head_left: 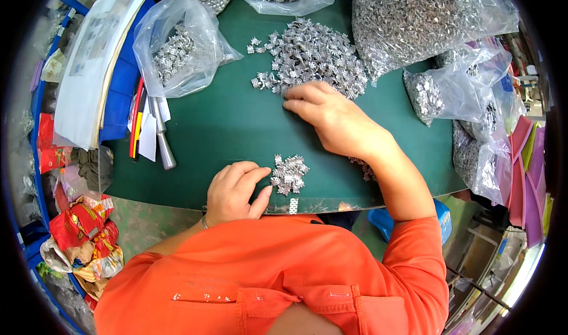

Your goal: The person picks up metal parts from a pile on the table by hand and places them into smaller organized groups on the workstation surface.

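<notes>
A large heap of small silvery metal pieces point(316, 54) lies on the green tabletop at the far middle. My right hand point(331, 115) reaches to its near edge, fingers pointing left. Those fingertips are smeared by motion, so what they hold, if anything, is hidden. Close to me sits a small pile of the same pieces point(289, 174). Beside it on the left rests my left hand point(235, 192), thumb and forefinger apart, with nothing visible between them. Another small cluster point(362, 168) is partly covered by my right forearm. One perforated piece point(293, 206) lies at the table's front edge.
Open plastic bags of metal parts point(177, 51) stand at the far left and back. A big full bag point(414, 24) fills the far right, with smaller bags point(429, 95) below it. Pens point(138, 119) and a grey-handled tool point(164, 142) lie left, by a blue bin point(121, 110).
</notes>
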Available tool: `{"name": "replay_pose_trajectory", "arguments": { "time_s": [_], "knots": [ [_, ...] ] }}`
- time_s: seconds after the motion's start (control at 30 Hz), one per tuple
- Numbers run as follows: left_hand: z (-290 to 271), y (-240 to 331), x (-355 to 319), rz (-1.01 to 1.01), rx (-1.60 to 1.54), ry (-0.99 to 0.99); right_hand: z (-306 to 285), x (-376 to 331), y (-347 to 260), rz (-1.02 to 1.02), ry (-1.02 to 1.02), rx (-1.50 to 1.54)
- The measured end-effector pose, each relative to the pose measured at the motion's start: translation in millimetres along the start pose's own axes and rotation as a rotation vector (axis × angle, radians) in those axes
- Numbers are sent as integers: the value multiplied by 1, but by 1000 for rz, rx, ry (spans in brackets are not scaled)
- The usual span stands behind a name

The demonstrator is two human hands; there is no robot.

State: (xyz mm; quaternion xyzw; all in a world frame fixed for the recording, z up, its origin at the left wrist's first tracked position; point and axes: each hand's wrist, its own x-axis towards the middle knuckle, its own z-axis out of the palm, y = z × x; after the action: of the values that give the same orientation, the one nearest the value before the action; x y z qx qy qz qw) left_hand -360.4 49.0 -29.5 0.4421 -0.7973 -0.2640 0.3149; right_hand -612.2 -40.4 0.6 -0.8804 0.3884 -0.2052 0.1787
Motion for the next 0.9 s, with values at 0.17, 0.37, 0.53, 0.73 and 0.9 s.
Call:
{"name": "replay_pose_trajectory", "arguments": {
  "time_s": [0.17,0.37,0.53,0.73,0.9],
  "knots": [
    [0,-2,-3,2,6,-4,-6,-5,5,96,-24,174],
    [0,-2,-5,1,5,-6,-5,-17,-2,174,161,91],
    [1,-1,-4,-5,12,-23,5,-2,-17,9,175,20],
    [0,-3,-3,6,18,-19,36,33,-33,-201,3,-84],
    [-1,-3,-3,-6,1,-30,15,24,-21,-34,-39,35]
  ]
}}
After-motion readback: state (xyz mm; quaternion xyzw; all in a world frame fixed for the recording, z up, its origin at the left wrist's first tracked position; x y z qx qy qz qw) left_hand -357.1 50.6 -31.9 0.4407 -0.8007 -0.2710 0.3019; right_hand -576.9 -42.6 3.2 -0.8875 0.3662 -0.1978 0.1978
